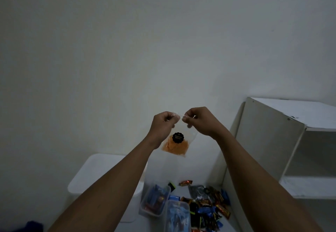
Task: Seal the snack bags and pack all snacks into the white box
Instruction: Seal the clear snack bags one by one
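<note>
The left hand (163, 123) and right hand (199, 120) pinch the snack bag (179, 145) at its top; seal indistinct.

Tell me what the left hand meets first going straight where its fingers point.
Likely the right hand: the left hand faces it, both pinching the snack bag by its top, barely apart.

Two hands are up — the left hand (163, 122) and the right hand (198, 120) — both pinching the one clear snack bag (177, 145), which bears one black round label (178, 137). Below sit one white box (98, 173), one white shelf unit (269, 140), one grey pouch (197, 192) and two clear plastic tubs, a far tub (154, 201) and a near tub (177, 216). The small wrapped snacks (209, 209) lie in one heap, too overlapped to count, with one orange-wrapped piece (185, 182) apart
</note>
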Demonstrator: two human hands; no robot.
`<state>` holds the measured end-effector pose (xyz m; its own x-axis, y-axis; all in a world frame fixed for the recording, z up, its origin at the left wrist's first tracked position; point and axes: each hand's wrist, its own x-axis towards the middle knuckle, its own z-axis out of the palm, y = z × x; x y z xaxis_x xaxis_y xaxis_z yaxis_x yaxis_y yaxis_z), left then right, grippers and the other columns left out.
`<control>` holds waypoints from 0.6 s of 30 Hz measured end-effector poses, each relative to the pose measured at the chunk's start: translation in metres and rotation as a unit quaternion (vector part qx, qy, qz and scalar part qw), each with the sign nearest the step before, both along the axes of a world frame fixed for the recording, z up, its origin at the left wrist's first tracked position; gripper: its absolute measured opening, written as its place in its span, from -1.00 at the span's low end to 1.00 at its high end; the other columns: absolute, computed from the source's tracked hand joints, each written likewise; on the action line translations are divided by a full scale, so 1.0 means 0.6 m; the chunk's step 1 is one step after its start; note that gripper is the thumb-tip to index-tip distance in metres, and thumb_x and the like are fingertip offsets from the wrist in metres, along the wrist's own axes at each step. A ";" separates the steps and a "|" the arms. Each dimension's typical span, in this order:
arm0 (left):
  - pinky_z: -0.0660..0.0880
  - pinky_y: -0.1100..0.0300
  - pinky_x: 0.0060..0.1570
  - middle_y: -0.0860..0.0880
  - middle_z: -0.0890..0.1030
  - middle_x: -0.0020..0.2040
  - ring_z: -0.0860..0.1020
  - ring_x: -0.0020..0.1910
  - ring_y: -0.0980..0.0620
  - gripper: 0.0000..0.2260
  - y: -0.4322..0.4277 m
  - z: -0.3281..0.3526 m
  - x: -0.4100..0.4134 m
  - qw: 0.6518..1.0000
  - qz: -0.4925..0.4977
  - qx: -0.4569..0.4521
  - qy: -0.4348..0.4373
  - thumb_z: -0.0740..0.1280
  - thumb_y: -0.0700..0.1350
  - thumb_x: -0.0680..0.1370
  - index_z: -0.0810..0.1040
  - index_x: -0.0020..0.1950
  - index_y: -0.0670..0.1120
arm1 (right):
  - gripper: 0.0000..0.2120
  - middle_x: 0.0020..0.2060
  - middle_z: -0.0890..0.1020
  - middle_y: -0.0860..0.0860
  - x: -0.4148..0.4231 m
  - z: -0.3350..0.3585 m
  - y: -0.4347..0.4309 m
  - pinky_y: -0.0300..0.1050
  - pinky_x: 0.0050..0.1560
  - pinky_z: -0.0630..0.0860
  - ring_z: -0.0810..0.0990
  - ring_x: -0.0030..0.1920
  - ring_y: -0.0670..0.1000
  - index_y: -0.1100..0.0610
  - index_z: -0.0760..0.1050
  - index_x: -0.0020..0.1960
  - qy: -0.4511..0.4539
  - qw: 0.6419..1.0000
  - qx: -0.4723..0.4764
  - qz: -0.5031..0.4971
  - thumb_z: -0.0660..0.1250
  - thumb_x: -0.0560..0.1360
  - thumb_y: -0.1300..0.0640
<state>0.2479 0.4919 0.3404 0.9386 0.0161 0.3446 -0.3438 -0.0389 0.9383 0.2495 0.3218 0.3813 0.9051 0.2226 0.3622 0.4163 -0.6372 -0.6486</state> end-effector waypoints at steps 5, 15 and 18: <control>0.44 0.31 -0.20 0.07 0.60 -0.15 0.53 -0.19 0.07 -0.92 -0.002 0.005 0.001 1.000 -0.003 0.028 -0.006 0.34 -0.12 0.59 0.61 -0.06 -0.07 | -0.85 -0.28 0.69 0.06 0.000 0.001 0.001 -0.23 -0.33 0.40 0.53 -0.37 -0.11 0.13 0.62 -0.08 -0.004 1.000 -0.003 0.008 0.37 0.55 0.05; 0.46 0.13 -0.18 0.00 0.58 -0.26 0.53 -0.25 0.06 -0.88 0.004 0.002 0.007 1.000 -0.001 -0.002 0.016 0.34 -0.11 0.57 0.62 -0.08 -0.13 | -0.82 -0.26 0.70 0.06 0.001 -0.006 -0.006 -0.24 -0.33 0.36 0.47 -0.36 -0.09 0.15 0.60 -0.10 0.016 0.999 0.039 0.004 0.32 0.58 0.07; 0.48 0.21 -0.22 0.04 0.66 -0.17 0.57 -0.24 0.09 -0.90 0.002 0.004 0.006 1.000 -0.003 0.013 0.010 0.42 -0.09 0.53 0.67 -0.03 -0.10 | -0.81 -0.26 0.70 0.05 0.003 -0.011 -0.001 -0.20 -0.27 0.40 0.51 -0.31 -0.07 0.15 0.61 -0.08 0.017 0.999 0.037 0.022 0.33 0.58 0.05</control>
<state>0.2515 0.4931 0.3429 0.9452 0.0011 0.3265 -0.3258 -0.0602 0.9435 0.2515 0.3213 0.3750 0.9072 0.2360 0.3483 0.4196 -0.5684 -0.7077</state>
